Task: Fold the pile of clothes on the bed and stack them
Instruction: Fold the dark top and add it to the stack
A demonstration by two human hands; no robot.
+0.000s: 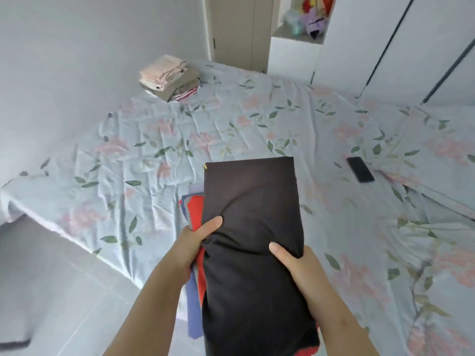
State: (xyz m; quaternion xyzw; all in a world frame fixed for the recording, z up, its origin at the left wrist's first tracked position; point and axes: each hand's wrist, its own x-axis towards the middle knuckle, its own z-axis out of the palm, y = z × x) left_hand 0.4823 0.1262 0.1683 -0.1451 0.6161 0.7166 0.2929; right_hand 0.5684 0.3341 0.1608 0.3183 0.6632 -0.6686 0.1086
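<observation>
I hold a stack of folded clothes (250,227) above the near edge of the bed (205,140). Its top piece is dark brown; red, grey and blue pieces show along its left side. My left hand (196,240) grips the stack's left edge, thumb on top. On the right edge my right hand (295,263) grips it the same way. A second stack of folded clothes (169,78), beige, pink and olive, sits at the bed's far left corner by the wall.
A black phone (360,169) lies on the floral sheet to the right. A white wardrobe (401,47) stands at the back right, with a shelf of soft toys (312,19) beside a door. Grey tiled floor (51,291) lies to the left.
</observation>
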